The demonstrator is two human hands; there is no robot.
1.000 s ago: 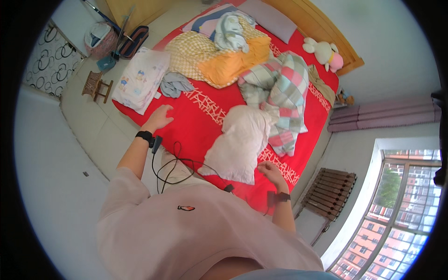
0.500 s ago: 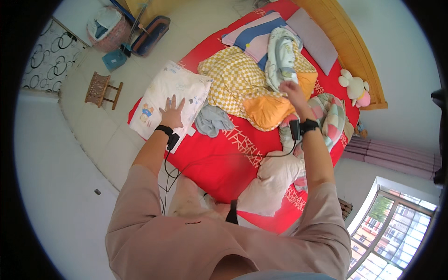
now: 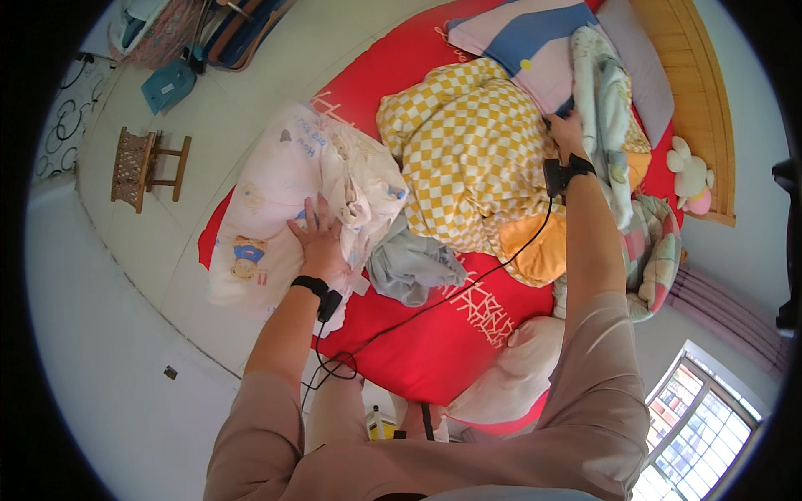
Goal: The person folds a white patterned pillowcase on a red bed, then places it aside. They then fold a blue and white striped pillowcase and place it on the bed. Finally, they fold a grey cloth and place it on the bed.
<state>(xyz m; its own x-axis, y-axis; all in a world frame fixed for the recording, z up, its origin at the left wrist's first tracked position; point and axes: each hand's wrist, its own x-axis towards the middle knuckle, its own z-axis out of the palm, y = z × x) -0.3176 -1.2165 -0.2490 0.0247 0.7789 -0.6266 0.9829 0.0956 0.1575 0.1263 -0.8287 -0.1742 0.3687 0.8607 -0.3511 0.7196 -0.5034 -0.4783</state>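
Note:
My left hand (image 3: 322,246) lies with spread fingers on a white cloth pad (image 3: 225,225) printed with cartoon bears, its right part crumpled. A grey cloth (image 3: 413,267) sits bunched just right of it. My right hand (image 3: 568,134) reaches far across the bed, its fingers curled at the far right edge of a yellow-and-white checkered quilt (image 3: 468,142) with an orange part (image 3: 535,246). Whatever those fingers hold is hidden. Touching its right side is a whitish folded blanket (image 3: 600,108); beyond lies a pillow (image 3: 535,42) with blue and pink stripes. Both wrists wear black cabled bands.
The bed has a red sheet (image 3: 401,351) and wooden headboard (image 3: 702,108). A plush toy (image 3: 689,171), a plaid blanket (image 3: 656,250) and a white bundle (image 3: 510,376) lie rightward. On the left floor stand a wooden stool (image 3: 138,171) and blue dustpan (image 3: 170,85). A cable (image 3: 426,309) crosses the bed.
My right hand has moved farther away, from above the orange part to the gap beside the whitish blanket. The pad under my left hand has become more crumpled. The view has shifted.

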